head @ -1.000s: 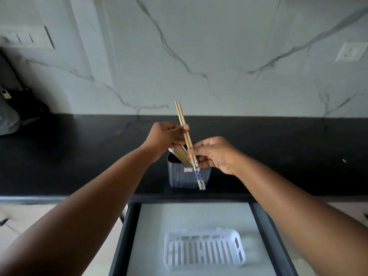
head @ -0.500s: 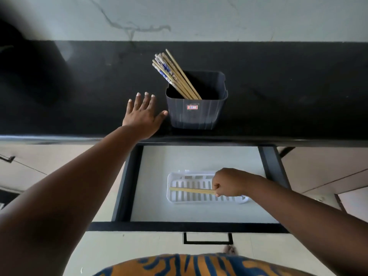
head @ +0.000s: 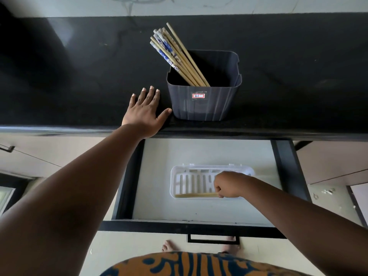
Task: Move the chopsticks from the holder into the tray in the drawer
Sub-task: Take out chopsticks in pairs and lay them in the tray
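Observation:
A dark grey holder (head: pixel 205 104) stands on the black counter, with several bamboo chopsticks (head: pixel 175 54) leaning out toward its upper left. Below it, a white slotted tray (head: pixel 191 183) sits in the open drawer (head: pixel 201 214). My right hand (head: pixel 229 186) is over the tray's right part, closed on a pair of chopsticks (head: pixel 196 195) that lie flat along the tray's near edge. My left hand (head: pixel 144 112) rests flat on the counter with fingers spread, just left of the holder, thumb tip near its base.
The black counter (head: pixel 79 76) runs across the view, with its front edge overhanging the drawer. The drawer's dark front has a handle (head: pixel 213 240). Beige cabinet fronts (head: pixel 49 154) flank the drawer. My bare feet show on the floor below.
My right hand carried the pair down from the holder into the tray, then moved it from mid-tray to the near edge. My left hand let go and settled flat on the counter.

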Demonstrator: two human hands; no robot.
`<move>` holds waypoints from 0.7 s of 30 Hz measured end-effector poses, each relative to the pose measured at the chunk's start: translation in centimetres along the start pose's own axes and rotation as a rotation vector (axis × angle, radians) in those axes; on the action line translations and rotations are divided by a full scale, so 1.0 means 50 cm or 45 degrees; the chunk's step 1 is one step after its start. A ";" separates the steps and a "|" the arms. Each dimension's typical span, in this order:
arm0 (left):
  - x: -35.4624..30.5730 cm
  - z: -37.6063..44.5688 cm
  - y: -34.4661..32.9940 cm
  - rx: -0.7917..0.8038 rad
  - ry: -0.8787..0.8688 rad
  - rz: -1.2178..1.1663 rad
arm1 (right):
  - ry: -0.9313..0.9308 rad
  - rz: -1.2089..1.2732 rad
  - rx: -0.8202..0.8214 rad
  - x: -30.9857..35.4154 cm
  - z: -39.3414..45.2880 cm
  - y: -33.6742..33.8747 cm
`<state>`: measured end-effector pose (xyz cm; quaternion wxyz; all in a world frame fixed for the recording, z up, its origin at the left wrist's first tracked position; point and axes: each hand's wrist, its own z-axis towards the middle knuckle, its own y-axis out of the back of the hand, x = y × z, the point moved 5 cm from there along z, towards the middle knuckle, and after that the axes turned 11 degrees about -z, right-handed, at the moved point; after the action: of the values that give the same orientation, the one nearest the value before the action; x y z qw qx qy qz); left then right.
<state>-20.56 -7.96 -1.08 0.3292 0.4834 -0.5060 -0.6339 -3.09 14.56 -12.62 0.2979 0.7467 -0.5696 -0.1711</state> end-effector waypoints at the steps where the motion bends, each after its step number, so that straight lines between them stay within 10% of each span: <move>1: 0.000 0.000 0.000 -0.001 -0.002 -0.003 | 0.007 -0.017 -0.003 0.000 0.003 -0.003; 21: -0.001 0.001 0.003 -0.042 -0.014 -0.033 | -0.048 0.115 -0.114 -0.008 -0.013 -0.001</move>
<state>-20.60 -7.97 -0.91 0.3261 0.4809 -0.4912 -0.6489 -2.76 15.12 -12.20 0.3275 0.7030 -0.5999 -0.1969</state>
